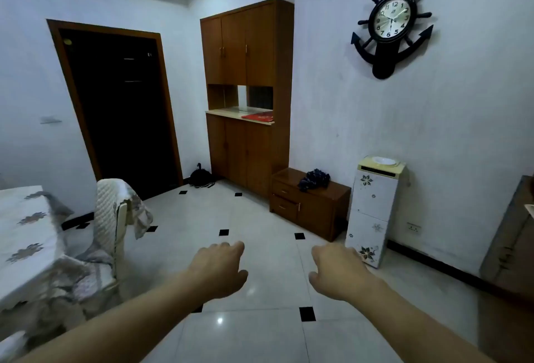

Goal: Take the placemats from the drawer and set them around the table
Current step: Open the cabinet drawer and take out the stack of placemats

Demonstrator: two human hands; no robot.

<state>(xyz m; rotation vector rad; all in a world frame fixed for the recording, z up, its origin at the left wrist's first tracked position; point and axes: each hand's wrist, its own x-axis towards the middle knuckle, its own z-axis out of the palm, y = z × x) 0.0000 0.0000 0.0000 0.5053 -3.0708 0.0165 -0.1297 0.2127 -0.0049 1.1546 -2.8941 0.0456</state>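
Heading for the low cabinet (310,206) with left hand (221,268) and right hand (336,268) empty, fingers loosely spread; next, probably pulling a drawer (284,190) open.

An anchor-shaped wall clock (390,20) hangs on the far right wall. Below it a white flowered water dispenser (372,209) stands on the floor. A tall brown cupboard (245,96) fills the far corner, a red sheet (258,116) on its shelf, and a dark doorway (121,111) opens left of it
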